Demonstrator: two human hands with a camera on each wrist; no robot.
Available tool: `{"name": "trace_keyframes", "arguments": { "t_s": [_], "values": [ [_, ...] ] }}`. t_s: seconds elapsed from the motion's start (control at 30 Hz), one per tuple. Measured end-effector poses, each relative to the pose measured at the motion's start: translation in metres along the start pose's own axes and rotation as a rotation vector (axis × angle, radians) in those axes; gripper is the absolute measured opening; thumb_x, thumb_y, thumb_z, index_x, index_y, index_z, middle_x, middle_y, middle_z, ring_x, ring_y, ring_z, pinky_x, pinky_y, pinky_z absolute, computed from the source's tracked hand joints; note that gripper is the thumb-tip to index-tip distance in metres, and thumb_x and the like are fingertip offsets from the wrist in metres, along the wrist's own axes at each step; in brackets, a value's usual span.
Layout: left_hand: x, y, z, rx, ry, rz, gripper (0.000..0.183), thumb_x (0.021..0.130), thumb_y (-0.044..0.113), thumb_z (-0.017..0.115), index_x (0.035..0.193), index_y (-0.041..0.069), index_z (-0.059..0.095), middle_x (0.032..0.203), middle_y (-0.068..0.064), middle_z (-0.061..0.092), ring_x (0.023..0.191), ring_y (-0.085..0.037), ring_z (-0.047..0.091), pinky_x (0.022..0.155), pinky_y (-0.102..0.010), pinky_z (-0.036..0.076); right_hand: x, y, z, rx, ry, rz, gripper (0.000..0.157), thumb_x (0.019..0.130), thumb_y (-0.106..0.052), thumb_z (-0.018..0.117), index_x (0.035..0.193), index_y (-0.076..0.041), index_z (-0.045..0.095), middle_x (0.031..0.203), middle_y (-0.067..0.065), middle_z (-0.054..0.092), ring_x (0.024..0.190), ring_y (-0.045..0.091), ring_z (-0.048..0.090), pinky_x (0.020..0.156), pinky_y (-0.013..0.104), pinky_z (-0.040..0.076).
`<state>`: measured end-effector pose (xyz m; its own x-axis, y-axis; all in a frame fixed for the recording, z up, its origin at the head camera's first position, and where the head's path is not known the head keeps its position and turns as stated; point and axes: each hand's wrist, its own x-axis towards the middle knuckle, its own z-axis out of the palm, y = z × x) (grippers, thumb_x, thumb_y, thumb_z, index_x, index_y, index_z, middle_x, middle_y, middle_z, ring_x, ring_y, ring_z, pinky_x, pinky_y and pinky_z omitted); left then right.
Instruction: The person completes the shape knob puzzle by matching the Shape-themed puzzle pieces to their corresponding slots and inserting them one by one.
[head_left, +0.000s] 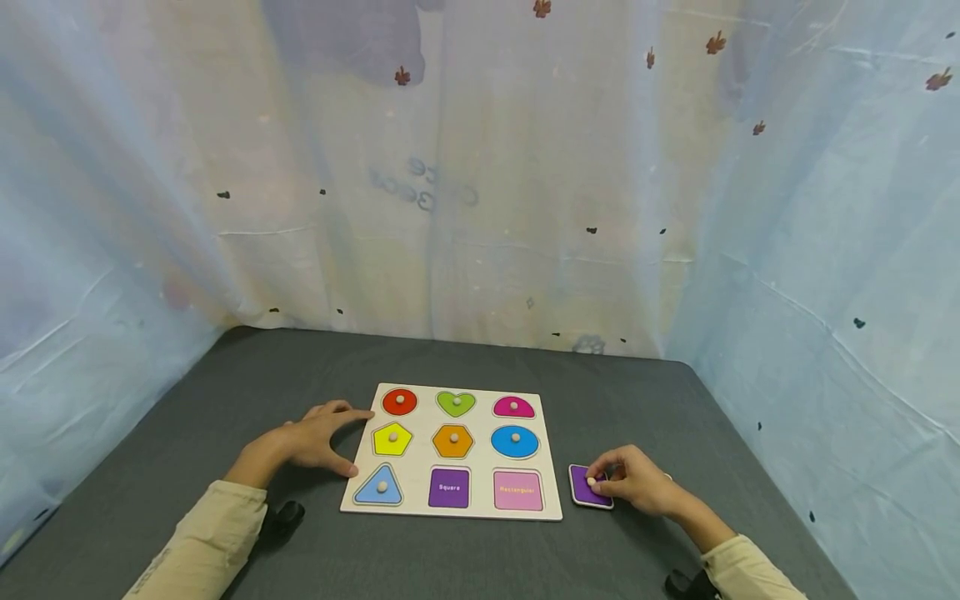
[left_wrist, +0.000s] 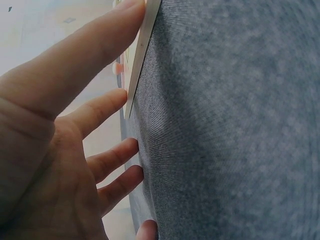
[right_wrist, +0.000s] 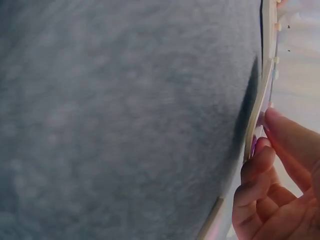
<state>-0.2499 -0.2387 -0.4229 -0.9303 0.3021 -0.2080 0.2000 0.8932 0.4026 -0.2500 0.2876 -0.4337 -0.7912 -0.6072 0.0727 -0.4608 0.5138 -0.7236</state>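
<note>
A wooden shape puzzle board (head_left: 423, 492) lies flat on the grey cloth. At its left edge my left hand (head_left: 315, 437) spreads its fingers, with thumb and index finger touching the rim; in the left wrist view the other fingers (left_wrist: 117, 156) are off the board. To the right of the board, my right hand (head_left: 637, 483) pinches the small knob of a purple square puzzle piece (head_left: 579, 477). The right wrist view shows this piece edge-on with a shadow beneath it. The board's purple "Square" recess (head_left: 449, 487) and pink "Rectangular" recess (head_left: 517, 490) are bare.
Seven knobbed pieces sit in the board, among them a blue triangle (head_left: 380, 492) and a blue oval (head_left: 514, 448). Low in the right wrist view is another wooden edge (right_wrist: 212, 217) with pink on it. Pale curtains (head_left: 487, 167) surround the table.
</note>
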Motion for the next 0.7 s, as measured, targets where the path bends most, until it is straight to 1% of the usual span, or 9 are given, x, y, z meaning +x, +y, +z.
{"name": "trace_keyframes", "arguments": {
  "t_s": [0.23, 0.43, 0.57, 0.7],
  "values": [
    [0.000, -0.001, 0.002, 0.003, 0.005, -0.003, 0.095, 0.073, 0.045, 0.089, 0.153, 0.020, 0.044, 0.150, -0.024, 0.038, 0.135, -0.050, 0.035, 0.096, -0.089, 0.022, 0.003, -0.009, 0.000, 0.010, 0.005, -0.010, 0.014, 0.094, -0.012, 0.072, 0.098, 0.001, 0.075, 0.088, 0.013, 0.071, 0.055, -0.003, 0.045, 0.050, 0.019, 0.040],
    [0.002, -0.003, 0.003, 0.003, 0.005, -0.006, 0.096, 0.072, 0.046, 0.089, 0.153, 0.021, 0.044, 0.150, -0.023, 0.038, 0.135, -0.049, 0.035, 0.096, -0.089, 0.022, 0.008, -0.021, 0.003, 0.003, 0.006, -0.020, 0.015, 0.094, -0.013, 0.072, 0.099, 0.000, 0.075, 0.090, 0.015, 0.072, 0.057, -0.002, 0.046, 0.052, 0.019, 0.041],
    [0.003, -0.004, 0.004, 0.000, 0.007, -0.003, 0.097, 0.072, 0.048, 0.089, 0.153, 0.021, 0.044, 0.149, -0.022, 0.038, 0.135, -0.049, 0.036, 0.096, -0.089, 0.022, 0.013, -0.029, 0.007, 0.002, 0.002, -0.020, 0.013, 0.093, -0.012, 0.072, 0.099, -0.001, 0.075, 0.092, 0.015, 0.072, 0.059, 0.000, 0.048, 0.054, 0.019, 0.042],
    [0.003, -0.005, 0.005, -0.002, 0.005, -0.009, 0.097, 0.071, 0.049, 0.089, 0.153, 0.021, 0.044, 0.150, -0.021, 0.038, 0.135, -0.048, 0.036, 0.096, -0.089, 0.021, 0.021, -0.036, 0.013, -0.003, 0.001, -0.015, 0.011, 0.092, -0.012, 0.073, 0.097, -0.003, 0.076, 0.090, 0.013, 0.071, 0.060, 0.002, 0.048, 0.055, 0.018, 0.042]
  ]
}}
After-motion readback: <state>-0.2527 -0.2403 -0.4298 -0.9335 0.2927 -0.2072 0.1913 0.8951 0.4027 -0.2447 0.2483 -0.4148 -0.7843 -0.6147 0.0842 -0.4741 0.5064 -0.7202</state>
